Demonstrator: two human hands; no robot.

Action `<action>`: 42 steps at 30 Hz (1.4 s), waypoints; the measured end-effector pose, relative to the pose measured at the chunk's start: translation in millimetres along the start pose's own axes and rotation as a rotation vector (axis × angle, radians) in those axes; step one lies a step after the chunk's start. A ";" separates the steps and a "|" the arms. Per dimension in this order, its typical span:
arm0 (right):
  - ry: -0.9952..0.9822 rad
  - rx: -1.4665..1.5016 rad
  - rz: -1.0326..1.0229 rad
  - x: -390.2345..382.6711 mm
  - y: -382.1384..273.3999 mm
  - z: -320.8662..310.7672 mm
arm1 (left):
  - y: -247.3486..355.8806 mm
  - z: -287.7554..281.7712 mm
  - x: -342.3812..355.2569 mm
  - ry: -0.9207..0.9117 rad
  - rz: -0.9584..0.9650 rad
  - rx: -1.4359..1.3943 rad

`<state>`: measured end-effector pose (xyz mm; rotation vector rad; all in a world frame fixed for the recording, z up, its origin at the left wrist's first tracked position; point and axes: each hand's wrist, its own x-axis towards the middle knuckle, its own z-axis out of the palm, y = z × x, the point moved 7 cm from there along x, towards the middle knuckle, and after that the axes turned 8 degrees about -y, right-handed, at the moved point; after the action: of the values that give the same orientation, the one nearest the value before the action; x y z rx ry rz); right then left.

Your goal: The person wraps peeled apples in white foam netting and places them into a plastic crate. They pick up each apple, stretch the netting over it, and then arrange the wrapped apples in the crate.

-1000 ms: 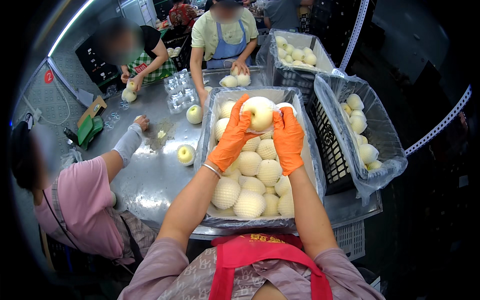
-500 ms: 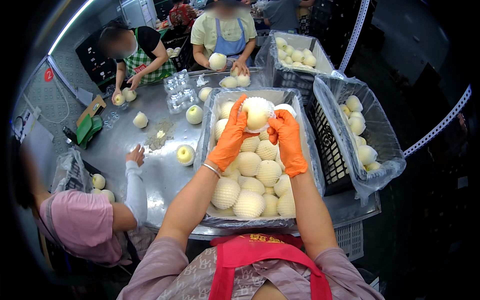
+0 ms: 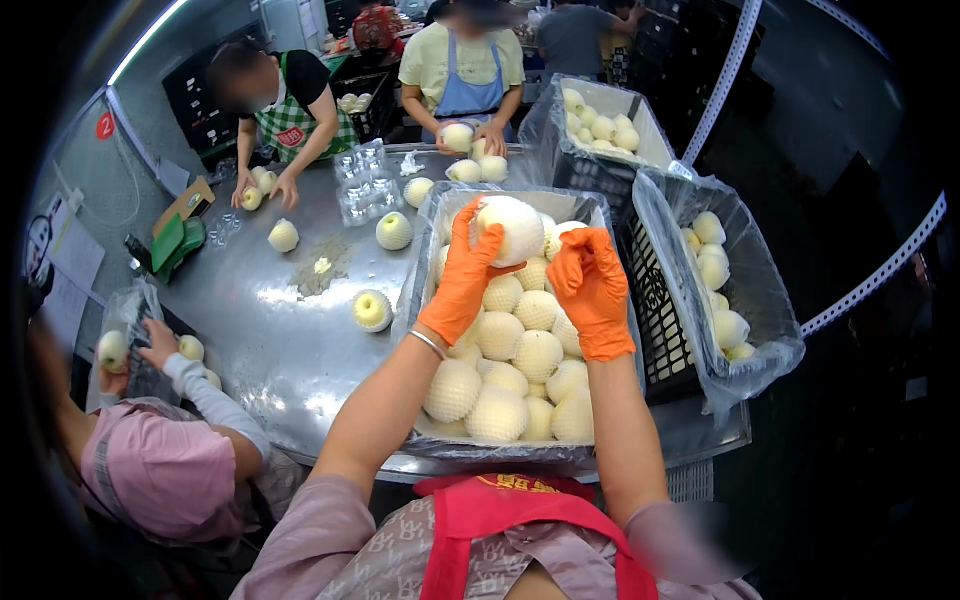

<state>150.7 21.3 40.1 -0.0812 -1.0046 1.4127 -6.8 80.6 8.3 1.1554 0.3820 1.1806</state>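
Observation:
My orange-gloved left hand (image 3: 467, 270) grips a pale yellow pear (image 3: 513, 228) in white foam netting, raised above a lined crate (image 3: 427, 285) full of netted pears (image 3: 537, 355). My orange-gloved right hand (image 3: 590, 285) is just right of that pear, fingers curled together; whether anything is in them is hidden.
Steel table (image 3: 250, 350) holds loose pears (image 3: 372, 310), clear plastic trays (image 3: 368, 195) and green objects (image 3: 175, 245). Two crates (image 3: 730, 290) (image 3: 615, 125) stand right. Three co-workers (image 3: 165, 460) (image 3: 300, 110) (image 3: 460, 70) handle pears at left and across. Perforated metal posts (image 3: 720, 80) rise at right.
My right hand has drawn slightly right, off the pear, fingers curling; my left still holds it. The co-worker at left has moved a hand back to a bagged crate, holding a pear.

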 end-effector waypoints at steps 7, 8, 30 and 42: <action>0.359 -0.758 0.061 -4.2 15.0 -12.5 | -3.3 -2.0 4.3 -0.175 -0.116 -0.564; 0.298 -0.819 0.017 -1.8 18.6 -11.1 | -1.2 -3.2 3.7 -0.177 -0.088 -0.504; 0.600 -0.747 0.103 -17.5 -4.8 6.8 | -99.9 -329.4 6.7 0.240 -0.534 1.273; 0.630 -0.724 0.028 -17.1 -19.8 -7.1 | -127.4 -365.0 8.6 -0.477 -0.562 1.485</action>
<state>173.1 6.2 38.5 -1.0099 -0.9210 0.8845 -213.7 279.0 -251.2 2.2858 1.1992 -0.0873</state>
